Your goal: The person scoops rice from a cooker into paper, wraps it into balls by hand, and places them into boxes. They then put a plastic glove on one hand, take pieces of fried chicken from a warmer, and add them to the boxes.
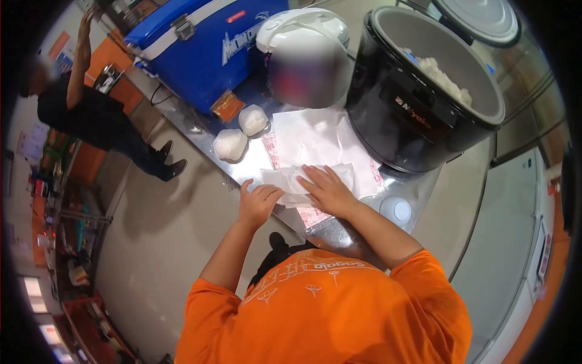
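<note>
A partly folded white paper packet [290,187] lies near the table's front edge, around a pale mass only partly visible. My right hand [330,191] presses flat on top of it, fingers spread. At the packet's left end, my left hand [259,205] has its fingers bent over the paper, one finger raised apart and the thumb hidden. White paper sheets [312,130] lie beneath and behind the packet, over red-printed wrappers [312,216]. Two round whitish wrapped bundles [230,145] sit to the left, beside a small packet with orange-brown contents [228,107].
A large black rice cooker [394,115] stands open at the right with white rice [445,79] inside. A blue cooler box [200,51] and a white-lidded container [303,29] stand behind. A small whitish cup [396,210] sits at the front right. Another person [91,112] stands at left.
</note>
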The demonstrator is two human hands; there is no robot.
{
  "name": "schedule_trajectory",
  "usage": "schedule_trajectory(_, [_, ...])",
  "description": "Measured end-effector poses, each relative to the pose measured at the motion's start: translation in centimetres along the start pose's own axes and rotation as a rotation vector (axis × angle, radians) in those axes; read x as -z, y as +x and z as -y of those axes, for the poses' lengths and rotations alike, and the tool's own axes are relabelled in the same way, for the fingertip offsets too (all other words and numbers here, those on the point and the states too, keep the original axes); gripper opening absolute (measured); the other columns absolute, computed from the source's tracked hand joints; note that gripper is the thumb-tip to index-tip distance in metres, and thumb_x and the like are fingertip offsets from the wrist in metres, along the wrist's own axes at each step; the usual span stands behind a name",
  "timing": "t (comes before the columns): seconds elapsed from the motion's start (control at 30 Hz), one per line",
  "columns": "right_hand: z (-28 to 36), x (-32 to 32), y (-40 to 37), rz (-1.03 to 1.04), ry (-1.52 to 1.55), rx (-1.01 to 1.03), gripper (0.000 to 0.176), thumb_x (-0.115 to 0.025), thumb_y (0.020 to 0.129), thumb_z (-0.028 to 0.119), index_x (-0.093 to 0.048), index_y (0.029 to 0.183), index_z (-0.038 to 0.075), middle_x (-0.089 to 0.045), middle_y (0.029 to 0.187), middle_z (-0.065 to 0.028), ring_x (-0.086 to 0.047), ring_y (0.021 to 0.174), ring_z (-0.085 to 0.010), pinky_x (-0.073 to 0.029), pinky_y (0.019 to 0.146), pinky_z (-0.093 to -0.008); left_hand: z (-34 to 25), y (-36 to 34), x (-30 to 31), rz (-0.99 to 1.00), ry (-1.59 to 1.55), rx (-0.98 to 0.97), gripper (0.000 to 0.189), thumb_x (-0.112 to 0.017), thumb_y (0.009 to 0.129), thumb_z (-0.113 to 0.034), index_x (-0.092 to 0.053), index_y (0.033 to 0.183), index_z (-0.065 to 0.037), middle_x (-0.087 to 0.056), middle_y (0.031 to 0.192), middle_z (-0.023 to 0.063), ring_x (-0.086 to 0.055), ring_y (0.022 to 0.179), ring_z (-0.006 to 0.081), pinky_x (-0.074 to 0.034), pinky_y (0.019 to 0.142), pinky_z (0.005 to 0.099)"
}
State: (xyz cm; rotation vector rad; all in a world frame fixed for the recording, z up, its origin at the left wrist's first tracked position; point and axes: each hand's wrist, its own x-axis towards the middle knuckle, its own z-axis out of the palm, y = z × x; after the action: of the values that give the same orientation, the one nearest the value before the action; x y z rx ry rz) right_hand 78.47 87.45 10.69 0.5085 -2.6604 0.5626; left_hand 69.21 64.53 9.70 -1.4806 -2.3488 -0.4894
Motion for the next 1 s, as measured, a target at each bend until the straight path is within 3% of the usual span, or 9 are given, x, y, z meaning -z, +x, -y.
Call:
schedule_trajectory(0.07, [-1.0,-0.2,-2.3,-0.079,0.103,-0.1,0.043,-0.062,0.072,0.009,-0.054,0.114,0.008,-0.048,0.125,-0.0149,-0.047,0.114,-0.0312,-0.038,0.096,-0.0444,0.6,-1.1,-1.2,0.032,-0.064,0.058,0.019,-0.063,0.074,-0.011,-0.061,0.092,-0.018,-0.061,0.1,-0.0022,-0.057,0.095,0.0132,-0.031,0.091,0.0461])
schedule_trajectory(0.27, [-0.9,-0.9,-4.0,-0.11,0.066,-0.117,0.035,-0.063,0.068,0.005,-0.056,0.103,0.008,-0.055,0.11,-0.0101,-0.052,0.103,-0.0274,-0.04,0.09,-0.0396,-1.4,0.5,-1.9,-0.525,0.063,0.136,0.024,-0.069,0.071,-0.017,-0.061,0.093,-0.021,-0.057,0.105,0.0019,-0.052,0.101,0.0162,-0.025,0.091,0.0424])
schedule_trajectory(0.37, [-0.9,-0.3,-3.4,-0.084,0.045,-0.102,0.036,-0.063,0.068,0.007,-0.057,0.103,0.009,-0.056,0.106,-0.0072,-0.053,0.1,-0.0238,-0.039,0.089,-0.0375,-1.6,3.2,1.1,-0.328,0.305,0.065,0.023,-0.066,0.072,-0.014,-0.062,0.093,-0.022,-0.059,0.102,-0.0019,-0.053,0.1,0.0128,-0.023,0.091,0.0424])
schedule_trajectory(0.47, [-1.1,-0.2,-3.5,-0.047,0.0,-0.091,0.036,-0.064,0.068,0.009,-0.056,0.104,0.01,-0.056,0.104,-0.0055,-0.054,0.099,-0.021,-0.037,0.089,-0.0359,0.0,3.0,2.2,-0.059,0.222,-0.117,0.021,-0.061,0.072,-0.011,-0.064,0.09,-0.022,-0.061,0.097,-0.0064,-0.055,0.098,0.0098,-0.025,0.089,0.0419])
schedule_trajectory(0.57, [-1.4,-0.1,-3.7,-0.023,-0.043,-0.087,0.036,-0.064,0.068,0.01,-0.057,0.104,0.012,-0.056,0.103,-0.0051,-0.054,0.098,-0.0202,-0.038,0.087,-0.035,1.1,1.1,1.3,-0.021,0.124,-0.096,0.018,-0.057,0.073,-0.009,-0.065,0.085,-0.021,-0.062,0.096,-0.0095,-0.057,0.095,0.0084,-0.029,0.087,0.0412])
schedule_trajectory(0.7, [-1.7,-0.4,-3.4,0.088,0.02,-0.139,0.031,-0.065,0.07,0.011,-0.061,0.101,0.011,-0.054,0.111,-0.0093,-0.054,0.099,-0.0221,-0.041,0.086,-0.0362,0.9,-0.6,-1.6,0.033,-0.142,0.054,0.019,-0.061,0.072,-0.005,-0.064,0.087,-0.017,-0.061,0.099,-0.0055,-0.058,0.092,0.0107,-0.036,0.079,0.0345])
schedule_trajectory(0.8, [-1.5,0.5,-2.8,0.084,0.447,-0.448,0.023,-0.063,0.076,0.013,-0.064,0.099,0.009,-0.049,0.121,-0.0154,-0.053,0.102,-0.0275,-0.043,0.088,-0.0375,0.0,-0.4,-2.8,-0.019,-0.458,0.272,0.015,-0.061,0.074,-0.003,-0.064,0.086,-0.011,-0.058,0.108,0.0013,-0.061,0.086,0.0155,-0.044,0.072,0.0319])
schedule_trajectory(0.87, [-2.7,0.9,-2.5,0.136,0.552,-0.442,0.022,-0.062,0.078,0.014,-0.065,0.1,0.009,-0.044,0.126,-0.0178,-0.051,0.106,-0.0307,-0.042,0.091,-0.0372,-0.6,0.0,-2.5,-0.03,-0.741,0.516,0.011,-0.061,0.076,-0.003,-0.064,0.085,-0.008,-0.055,0.113,0.0075,-0.062,0.083,0.0186,-0.048,0.068,0.0305])
schedule_trajectory(1.0, [-3.7,1.6,-2.2,0.257,0.53,-0.398,0.024,-0.063,0.078,0.011,-0.065,0.102,0.008,-0.038,0.13,-0.0195,-0.049,0.11,-0.0333,-0.043,0.092,-0.0348,1.4,-0.4,-4.0,0.137,-0.84,0.598,0.021,-0.059,0.08,-0.004,-0.056,0.101,-0.003,-0.051,0.112,0.0146,-0.061,0.08,0.02,-0.05,0.068,0.0299])
